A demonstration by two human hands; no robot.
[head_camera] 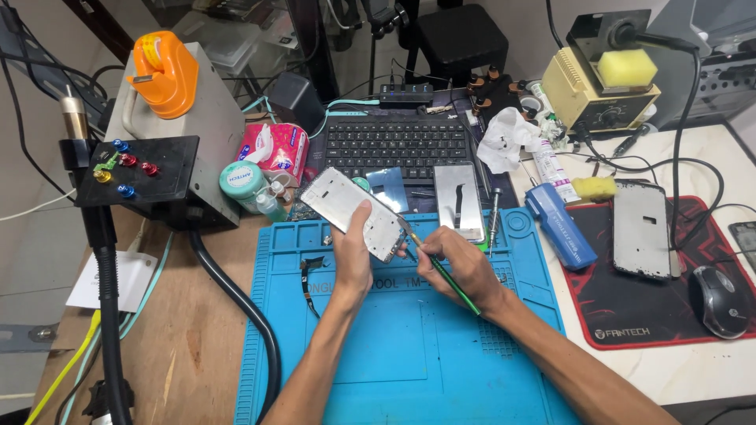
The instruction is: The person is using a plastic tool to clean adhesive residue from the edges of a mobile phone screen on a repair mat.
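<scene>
A phone frame (pixel 354 212), pale and metallic with its inner side turned up, is gripped at its near right end by the left hand (pixel 352 253), thumb on top and fingers wrapped beneath, and is held tilted above the far part of a blue silicone repair mat (pixel 394 346) that is spread on the wooden bench (pixel 189 330). A thin green-handled tool (pixel 445 277) is pinched between the closed fingers of the right hand (pixel 461 264), and its tip is brought up to the near right edge of the frame; whether the tip touches cannot be told. Just beyond the hands, a second flat metal phone plate (pixel 459 201) is laid on the far edge of the mat, with a dark glass panel (pixel 387 189) to its left and a screwdriver (pixel 494 214) upright beside its right edge. A black keyboard (pixel 396 145) is set farther back. To the right, a blue rectangular case (pixel 559 224) is laid aslant, and another phone back (pixel 642 230) is placed on a red and black mouse pad (pixel 630 307) near a grey mouse (pixel 718 301). At the far right a yellow soldering station (pixel 598 94) with a sponge is seen; at the left, a hot-air unit (pixel 169 149) topped by an orange tape dispenser (pixel 161 72)
</scene>
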